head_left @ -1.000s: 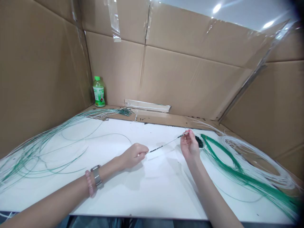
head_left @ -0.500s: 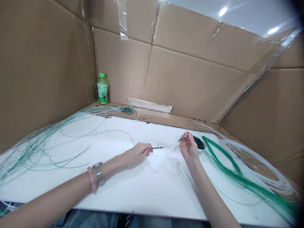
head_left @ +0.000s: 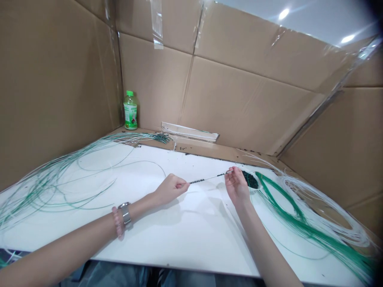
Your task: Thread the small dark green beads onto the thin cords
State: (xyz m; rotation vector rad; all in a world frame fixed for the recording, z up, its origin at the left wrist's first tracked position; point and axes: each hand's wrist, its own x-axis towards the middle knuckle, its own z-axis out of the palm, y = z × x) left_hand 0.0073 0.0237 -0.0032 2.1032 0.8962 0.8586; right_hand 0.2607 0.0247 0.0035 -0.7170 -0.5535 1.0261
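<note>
Between my two hands runs a thin cord with small dark beads threaded on it, the beaded cord (head_left: 197, 181). My left hand (head_left: 172, 188) pinches it at the left end of one row of beads, and the cord trails on behind toward the left. On the other side my right hand (head_left: 237, 184) holds it in its fingertips, close to a second short row of beads. Just right of that hand sits a white bowl (head_left: 256, 189) filled with dark beads (head_left: 250, 180), partly hidden by the hand.
Green and white cords (head_left: 50, 179) spread over the left of the white table (head_left: 191, 243). A green cord bundle (head_left: 317, 223) and a white cord coil (head_left: 356, 235) lie at right. A green-capped bottle (head_left: 131, 111) and a narrow tray (head_left: 190, 132) stand by the cardboard wall (head_left: 245, 95).
The cord between my hands has gone from sagging to nearly straight. My left hand has shifted slightly left and up; my right hand has moved only a little.
</note>
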